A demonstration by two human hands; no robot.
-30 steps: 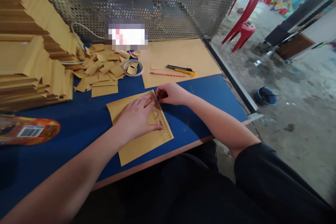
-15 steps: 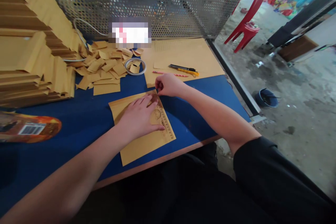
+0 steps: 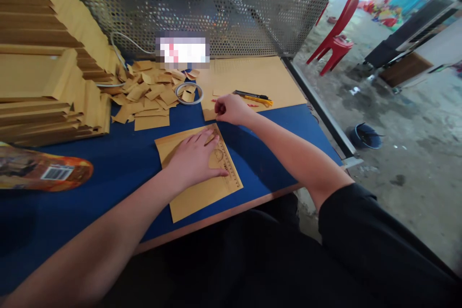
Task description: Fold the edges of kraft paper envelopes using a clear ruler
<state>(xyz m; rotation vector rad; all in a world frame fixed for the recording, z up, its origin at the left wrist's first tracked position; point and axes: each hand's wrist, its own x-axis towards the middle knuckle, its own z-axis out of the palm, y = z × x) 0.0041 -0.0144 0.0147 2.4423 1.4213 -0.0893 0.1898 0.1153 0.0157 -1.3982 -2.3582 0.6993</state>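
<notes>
A brown paper envelope (image 3: 197, 197) lies on the blue table (image 3: 119, 163) near its front edge. A clear ruler (image 3: 227, 166) rests along the envelope's right side. My left hand (image 3: 195, 159) lies flat on the ruler and envelope, fingers spread. My right hand (image 3: 231, 108) is beyond the ruler's far end, fingers curled in a pinch; what it holds is hidden. It hovers near a pink pencil (image 3: 252, 105) and a yellow utility knife (image 3: 254, 97) on a large brown sheet (image 3: 252, 74).
Stacks of brown envelopes (image 3: 46, 91) fill the left. A heap of paper offcuts (image 3: 147, 96) and a tape roll (image 3: 188, 92) lie at the back. An orange packet (image 3: 43, 173) is far left. Perforated metal screen (image 3: 202, 5) behind; red chair (image 3: 335, 33) right.
My right hand has drawn away from the ruler's top end, moving back toward the pencil and knife. My left hand has stayed pressed on the ruler.
</notes>
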